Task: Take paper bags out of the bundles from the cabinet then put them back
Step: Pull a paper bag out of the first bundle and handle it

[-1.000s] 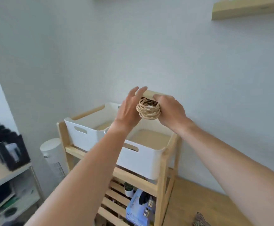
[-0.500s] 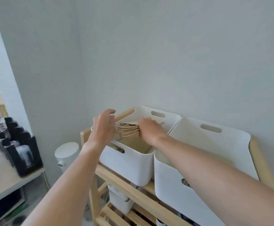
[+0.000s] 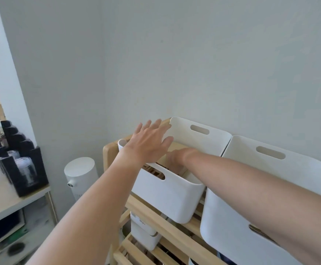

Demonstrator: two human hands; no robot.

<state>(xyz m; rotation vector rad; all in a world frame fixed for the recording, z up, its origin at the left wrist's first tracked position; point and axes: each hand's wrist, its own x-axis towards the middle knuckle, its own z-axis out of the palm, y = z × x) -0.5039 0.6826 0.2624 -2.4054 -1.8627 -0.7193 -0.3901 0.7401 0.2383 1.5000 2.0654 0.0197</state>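
Note:
My left hand (image 3: 148, 144) hovers flat above the near rim of the left white bin (image 3: 171, 197), fingers spread and holding nothing. My right hand (image 3: 176, 159) reaches down inside that bin; it is blurred and its fingers are hidden behind the wall. Brown paper bags (image 3: 154, 171) show through the bin's front handle slot and just under my left hand. I cannot tell whether the right hand still grips the bundle. The bin stands on the top level of a wooden shelf unit (image 3: 110, 152).
A second, larger white bin (image 3: 232, 236) sits directly right of the first, under my right forearm. Smaller white containers stand on lower slatted shelves. A white cylinder (image 3: 81, 175) stands left of the shelf. A black cup organizer (image 3: 20, 169) sits on the left table (image 3: 3, 205).
The bundle of paper bags went from held up in both hands down into the left bin. My right hand sank into the bin; my left hand let go and opened above it.

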